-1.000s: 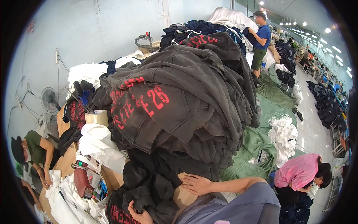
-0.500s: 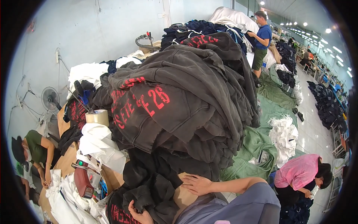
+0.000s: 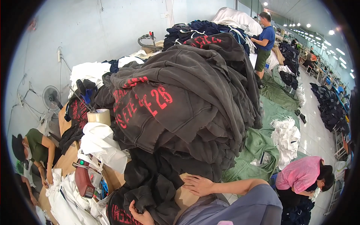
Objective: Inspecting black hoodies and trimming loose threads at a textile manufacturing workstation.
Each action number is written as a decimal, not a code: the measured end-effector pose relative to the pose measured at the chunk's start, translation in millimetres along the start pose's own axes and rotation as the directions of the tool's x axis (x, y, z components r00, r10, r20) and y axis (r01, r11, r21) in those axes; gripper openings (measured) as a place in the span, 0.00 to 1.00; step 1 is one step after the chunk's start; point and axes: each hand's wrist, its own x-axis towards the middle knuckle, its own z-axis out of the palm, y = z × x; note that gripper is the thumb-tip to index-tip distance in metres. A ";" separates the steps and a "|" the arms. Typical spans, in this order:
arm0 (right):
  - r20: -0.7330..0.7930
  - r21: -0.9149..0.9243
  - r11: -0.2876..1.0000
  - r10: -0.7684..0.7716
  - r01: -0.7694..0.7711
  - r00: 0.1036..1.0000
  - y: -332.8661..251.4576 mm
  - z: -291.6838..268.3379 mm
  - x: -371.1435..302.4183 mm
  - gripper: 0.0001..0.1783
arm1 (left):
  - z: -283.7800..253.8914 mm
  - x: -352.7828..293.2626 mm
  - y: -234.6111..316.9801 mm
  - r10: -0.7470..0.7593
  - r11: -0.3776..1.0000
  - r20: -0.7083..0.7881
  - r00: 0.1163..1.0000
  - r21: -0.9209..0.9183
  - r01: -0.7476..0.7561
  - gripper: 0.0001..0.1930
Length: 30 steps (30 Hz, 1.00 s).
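At the lower edge, my left hand (image 3: 141, 215) is closed on a crumpled dark garment (image 3: 148, 198) with red print, its fingers partly hidden by the cloth. My right hand (image 3: 198, 185) lies flat with fingers spread on the wooden tabletop (image 3: 184, 201), just right of that garment. Directly ahead of both hands rises a large heap of faded black sweatshirts (image 3: 187, 97) with red lettering.
To the left stand a maroon hand-held cutting machine (image 3: 84, 182), white cloth (image 3: 101, 144) and a tape roll (image 3: 99, 117) beside scissors. Green sheeting (image 3: 249, 153) covers the floor on the right. Co-workers in green (image 3: 39, 146), pink (image 3: 300, 174) and blue (image 3: 266, 37) tops are nearby.
Both of my hands stay in place. The view shifts very slightly. The person in blue lowers their head and hands a little, and the hands of the person in pink shift slightly.
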 end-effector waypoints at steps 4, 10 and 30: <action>-0.010 0.019 1.000 -0.005 0.005 1.000 -0.7 -1.6 0.0 0.25 | -0.2 -0.2 4.3 0.011 0.999 -0.001 1.000 0.034 -0.011 0.26; -0.031 0.029 0.999 -0.015 0.016 0.999 -0.8 -2.5 0.0 0.24 | 0.0 -0.7 0.7 0.007 1.000 0.000 1.000 0.019 -0.007 0.26; -0.037 0.007 1.000 -0.020 0.020 0.999 -1.0 -0.9 0.4 0.24 | 0.8 -0.7 5.9 -0.019 1.000 -0.009 1.000 0.021 0.019 0.25</action>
